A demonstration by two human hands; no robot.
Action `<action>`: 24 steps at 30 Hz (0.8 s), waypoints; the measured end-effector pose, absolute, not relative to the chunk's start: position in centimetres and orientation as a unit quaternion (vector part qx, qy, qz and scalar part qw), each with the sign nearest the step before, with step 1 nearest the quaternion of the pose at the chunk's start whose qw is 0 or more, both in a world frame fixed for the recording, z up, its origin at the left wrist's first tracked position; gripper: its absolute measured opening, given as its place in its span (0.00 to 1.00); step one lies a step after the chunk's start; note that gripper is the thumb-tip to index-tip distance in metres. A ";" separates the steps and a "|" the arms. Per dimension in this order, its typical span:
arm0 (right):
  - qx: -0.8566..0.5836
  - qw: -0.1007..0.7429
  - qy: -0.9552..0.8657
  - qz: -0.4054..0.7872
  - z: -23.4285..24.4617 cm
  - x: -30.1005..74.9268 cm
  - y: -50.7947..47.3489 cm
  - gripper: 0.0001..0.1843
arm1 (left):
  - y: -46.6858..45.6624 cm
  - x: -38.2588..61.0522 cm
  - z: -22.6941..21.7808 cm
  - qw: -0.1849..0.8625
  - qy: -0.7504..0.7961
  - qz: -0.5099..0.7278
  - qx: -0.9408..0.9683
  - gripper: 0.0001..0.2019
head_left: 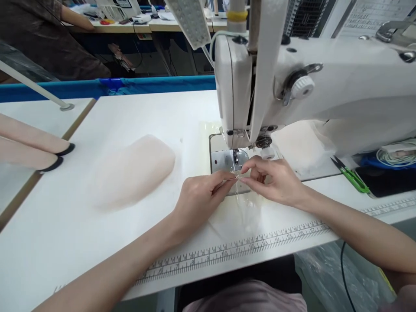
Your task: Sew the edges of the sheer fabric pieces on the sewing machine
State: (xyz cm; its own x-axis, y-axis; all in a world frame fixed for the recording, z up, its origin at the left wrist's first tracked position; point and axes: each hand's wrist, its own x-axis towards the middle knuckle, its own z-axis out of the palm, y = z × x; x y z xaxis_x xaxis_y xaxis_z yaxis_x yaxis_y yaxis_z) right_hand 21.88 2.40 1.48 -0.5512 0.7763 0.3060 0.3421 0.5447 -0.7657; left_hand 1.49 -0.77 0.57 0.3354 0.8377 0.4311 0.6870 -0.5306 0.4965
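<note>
Head view: left hand (pixel 199 197), right hand (pixel 276 180) both pinching sheer fabric (pixel 243 212) edge, possibly thread too, just near of presser foot (pixel 235 165). Best: edge taut, fingertips clear.

Bright, even light washes the white desk (pixel 97 242) nearly blank toward 9 o'clock. The clear plastic film (pixel 242 203) pinched by the left hand (pixel 201 197) and right hand (pixel 276 180) almost vanishes against it. An LED lamp (pixel 190 19) hangs at 12 o'clock beside the sewing machine (pixel 341 95). Shadows under the forearms are soft and faint. The room at 11 o'clock is dimmer. Edges bow: the printed ruler (pixel 227 249) curves toward 5 o'clock
</note>
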 end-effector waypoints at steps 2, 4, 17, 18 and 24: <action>-0.334 0.329 -0.822 0.322 1.4 21.9 2.3 0.03 | -0.8 1.5 0.4 0.116 0.472 0.333 0.808 0.09; -0.331 0.329 -0.826 0.317 1.3 21.8 2.2 0.03 | -0.8 1.5 0.4 0.121 0.471 0.334 0.807 0.09; -0.322 0.339 -0.825 0.317 0.9 21.7 2.1 0.04 | -0.8 1.4 0.3 0.142 0.466 0.347 0.801 0.07; -0.325 0.338 -0.824 0.318 0.9 21.7 2.1 0.05 | -0.8 1.4 0.3 0.142 0.466 0.348 0.801 0.07; -0.324 0.333 -0.823 0.327 0.9 21.7 2.1 0.04 | -0.9 1.4 0.4 0.141 0.468 0.344 0.802 0.08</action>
